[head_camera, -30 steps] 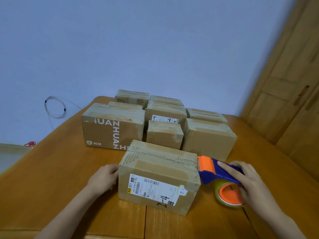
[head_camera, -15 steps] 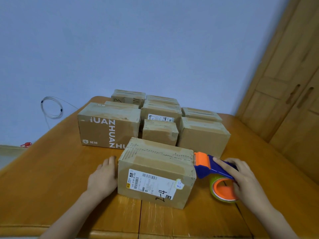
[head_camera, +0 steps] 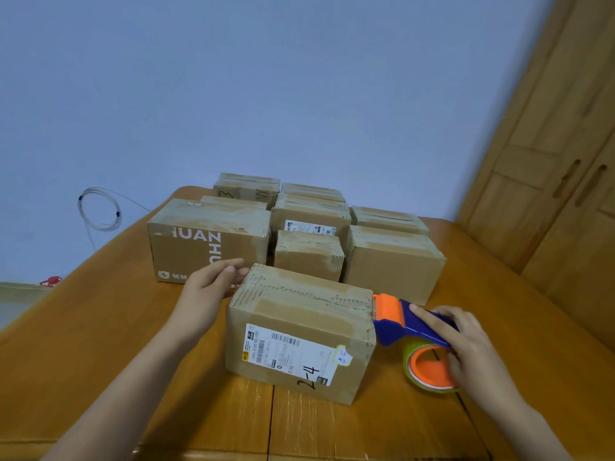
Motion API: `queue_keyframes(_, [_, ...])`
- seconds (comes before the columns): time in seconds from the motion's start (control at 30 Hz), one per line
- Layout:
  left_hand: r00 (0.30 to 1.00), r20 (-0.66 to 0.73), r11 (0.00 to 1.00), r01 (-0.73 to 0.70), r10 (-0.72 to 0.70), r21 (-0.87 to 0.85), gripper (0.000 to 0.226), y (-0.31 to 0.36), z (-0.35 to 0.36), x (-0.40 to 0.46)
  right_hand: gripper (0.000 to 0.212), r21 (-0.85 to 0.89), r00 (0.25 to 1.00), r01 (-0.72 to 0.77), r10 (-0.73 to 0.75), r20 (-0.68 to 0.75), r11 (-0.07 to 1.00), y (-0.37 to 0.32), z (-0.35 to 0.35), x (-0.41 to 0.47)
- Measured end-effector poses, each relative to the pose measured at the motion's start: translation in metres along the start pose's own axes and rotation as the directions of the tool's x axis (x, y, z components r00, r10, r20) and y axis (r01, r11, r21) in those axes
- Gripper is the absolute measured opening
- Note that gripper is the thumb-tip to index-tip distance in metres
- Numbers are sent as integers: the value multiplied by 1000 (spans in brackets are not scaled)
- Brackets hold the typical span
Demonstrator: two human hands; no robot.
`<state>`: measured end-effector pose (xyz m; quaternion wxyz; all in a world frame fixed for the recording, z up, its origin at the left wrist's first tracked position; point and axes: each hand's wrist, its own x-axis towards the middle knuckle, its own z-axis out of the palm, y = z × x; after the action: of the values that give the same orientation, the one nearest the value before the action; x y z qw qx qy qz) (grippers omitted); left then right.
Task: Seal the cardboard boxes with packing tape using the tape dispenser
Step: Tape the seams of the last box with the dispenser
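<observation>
A cardboard box (head_camera: 299,314) with a white shipping label and "2-4" written on it stands nearest me on the wooden table (head_camera: 100,344). My left hand (head_camera: 208,291) is at the box's far left top corner, fingers straight and reaching over that edge. My right hand (head_camera: 466,347) grips the blue and orange tape dispenser (head_camera: 402,324), index finger along its top. The dispenser's orange head touches the top right edge of the box. The tape roll (head_camera: 429,367) hangs beside the box's right side.
Several other taped cardboard boxes (head_camera: 392,261) stand in rows behind, the largest (head_camera: 206,241) printed with white letters. A wooden cabinet (head_camera: 559,194) rises at the right. A coiled wire (head_camera: 100,207) hangs on the blue wall at the left.
My left hand has risen from the box's left side to its far left top corner. The dispenser has stayed at the box's right top edge.
</observation>
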<state>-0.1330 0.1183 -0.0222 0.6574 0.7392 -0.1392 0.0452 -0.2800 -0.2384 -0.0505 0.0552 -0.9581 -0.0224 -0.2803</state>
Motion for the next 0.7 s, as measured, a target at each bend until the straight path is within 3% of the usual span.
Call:
queue_keyframes(0.1, [991, 129, 975, -53, 25, 218, 37, 11, 5, 6, 106, -1, 1000, 0, 0, -9, 1000, -5, 3, 1])
queue_keyframes(0.17, [973, 230, 907, -112, 17, 407, 49, 16, 10, 9, 108, -1, 1000, 0, 0, -24, 1000, -11, 6, 2])
queue_keyframes(0.23, [941, 336, 737, -200, -40, 646, 56, 19, 17, 13, 108, 3, 999, -7, 7, -40, 1000, -18, 7, 2])
queue_keyframes(0.33, [943, 311, 441, -230, -119, 868, 64, 26, 29, 18, 107, -14, 998, -12, 11, -58, 1000, -26, 11, -1])
queue_keyframes(0.4, [937, 338, 400, -276, -93, 874, 70, 35, 41, 20, 106, -19, 998, -24, 22, -61, 1000, -30, 14, -3])
queue_keyframes(0.5, [865, 499, 463, -419, -60, 781, 68, 46, 71, 18, 108, -14, 998, -31, 31, -61, 999, -37, 19, -5])
queue_keyframes(0.7, [756, 641, 446, -533, -131, 719, 56, 39, 98, 24, 111, 91, 998, -61, 63, -29, 994, -52, 26, -15])
